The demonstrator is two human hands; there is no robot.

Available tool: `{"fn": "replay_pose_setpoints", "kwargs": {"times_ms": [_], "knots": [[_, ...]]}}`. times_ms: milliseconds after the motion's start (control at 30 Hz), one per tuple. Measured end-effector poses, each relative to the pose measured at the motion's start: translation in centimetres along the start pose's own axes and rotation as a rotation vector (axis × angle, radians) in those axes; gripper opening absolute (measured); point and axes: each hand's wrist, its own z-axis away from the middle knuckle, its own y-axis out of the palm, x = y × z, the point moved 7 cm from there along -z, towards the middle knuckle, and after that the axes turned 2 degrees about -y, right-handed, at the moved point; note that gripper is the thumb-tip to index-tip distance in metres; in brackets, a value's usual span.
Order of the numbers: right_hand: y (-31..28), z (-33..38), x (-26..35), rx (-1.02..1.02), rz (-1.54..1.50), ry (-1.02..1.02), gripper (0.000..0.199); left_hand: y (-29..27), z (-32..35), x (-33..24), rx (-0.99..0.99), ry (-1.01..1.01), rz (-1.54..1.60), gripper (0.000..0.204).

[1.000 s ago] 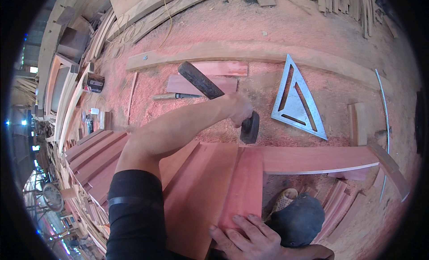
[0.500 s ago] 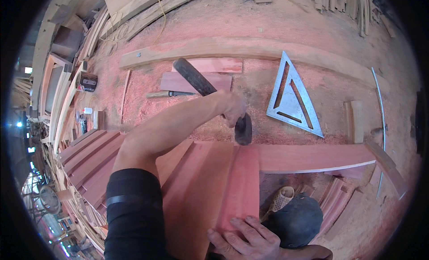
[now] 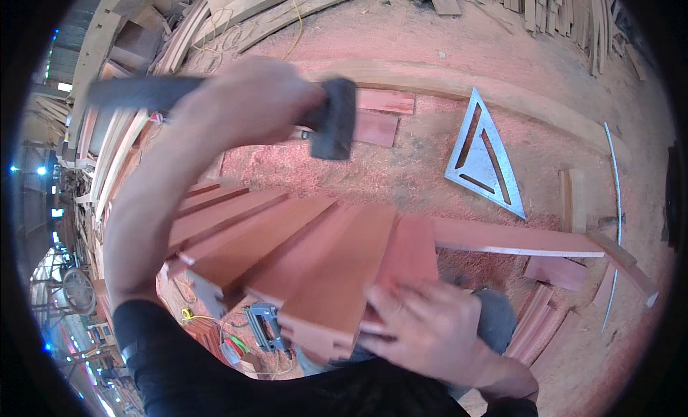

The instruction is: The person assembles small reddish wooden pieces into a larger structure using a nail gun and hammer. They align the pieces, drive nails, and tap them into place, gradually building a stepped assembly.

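Head view shows the left hand point(image 3: 247, 102) clenched around a heavy-looking mallet point(image 3: 331, 117) by its handle, while right hand point(image 3: 430, 331) fingers press flat on stiff reddish boards point(image 3: 322, 259).

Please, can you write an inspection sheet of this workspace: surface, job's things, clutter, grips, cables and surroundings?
Surface: bench covered in reddish sawdust.
Job's things: hammer raised over the bench; reddish boards stacked side by side at the near edge.
Clutter: metal triangle square lying flat; short wood blocks behind the hammer; long plank across the bench; offcuts at right.
Grips: left hand closed on the hammer handle; right hand pressing on the boards, fingers spread.
Cables: thin cord over the far planks; coloured wires below beside a power tool.
Surroundings: timber stacks behind and at left.
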Motion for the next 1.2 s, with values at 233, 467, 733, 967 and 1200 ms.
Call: {"fn": "replay_pose_setpoints", "kwargs": {"times_ms": [233,467,733,967,1200], "knots": [[-1.4,-3.9,-1.7,-0.081,0.034,-0.006,0.047,5.1,33.3,8.0,-0.897,-0.704,0.675,0.054],[-1.6,-5.6,-3.6,-0.001,-0.075,0.155,0.051,36.7,42.0,-8.4,-0.745,-1.186,1.35,0.024],[-1.6,-6.4,-4.2,0.089,-0.094,0.162,0.053,55.5,40.5,-28.9,-0.106,-1.391,1.119,0.053],[-2.0,-6.4,-4.2,0.135,-0.235,0.142,0.064,42.0,32.1,-16.4,0.386,-0.607,0.758,0.043],[-2.1,-5.0,-8.0,-0.032,-0.636,0.057,0.103,-0.7,18.9,-11.1,-1.043,-0.047,0.556,0.059]]}}
